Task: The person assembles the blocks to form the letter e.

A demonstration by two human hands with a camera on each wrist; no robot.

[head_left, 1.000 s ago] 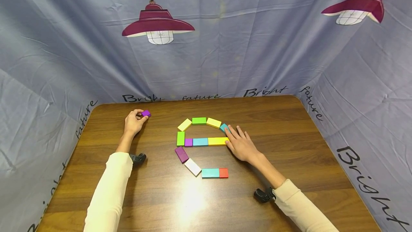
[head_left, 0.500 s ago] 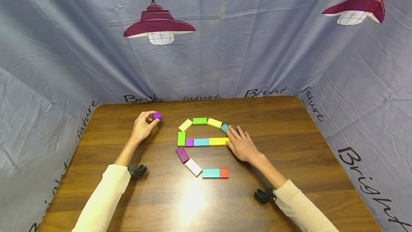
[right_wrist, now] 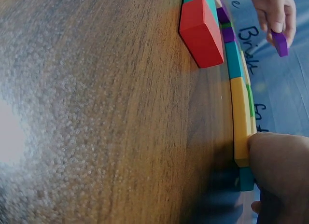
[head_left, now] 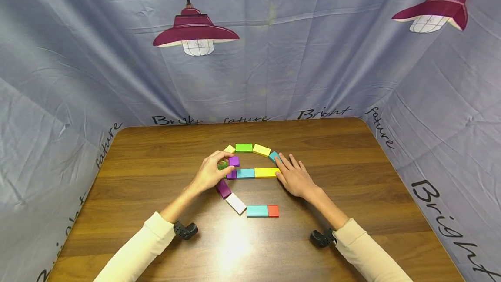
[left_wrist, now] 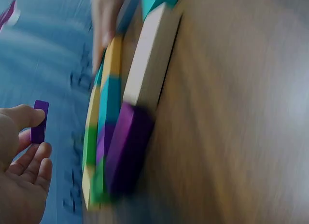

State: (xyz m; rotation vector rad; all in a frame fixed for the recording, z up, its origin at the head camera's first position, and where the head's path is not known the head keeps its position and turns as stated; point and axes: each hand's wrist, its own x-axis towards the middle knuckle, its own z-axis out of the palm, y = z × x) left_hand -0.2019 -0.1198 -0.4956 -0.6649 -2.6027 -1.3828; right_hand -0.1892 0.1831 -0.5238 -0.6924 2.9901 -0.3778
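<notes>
My left hand [head_left: 210, 173] pinches a small purple block [head_left: 234, 161] between thumb and fingers. In the left wrist view that purple block [left_wrist: 39, 121] is raised above the blocks on the table. Beneath the hand, a green block [head_left: 222, 165] and another purple block [head_left: 231, 174] are partly covered. My right hand [head_left: 296, 180] lies with fingers spread at the right end of the arrangement. Its fingertips are on a blue block [head_left: 274, 156], and its thumb touches the end of a long yellow block [head_left: 266, 172]. The blocks form an "e"-like outline.
The outline's lower part has a dark purple block [head_left: 223, 189], a white block [head_left: 236, 203], a turquoise block [head_left: 257, 211] and a red block [head_left: 273, 211]. A green block [head_left: 244, 148] and a pale yellow block [head_left: 262, 150] form the top. Cloth hangs behind the wooden table [head_left: 344, 151].
My left hand has carried the purple block from the table's back left rightward to over the outline's left side. My right hand has stayed in place.
</notes>
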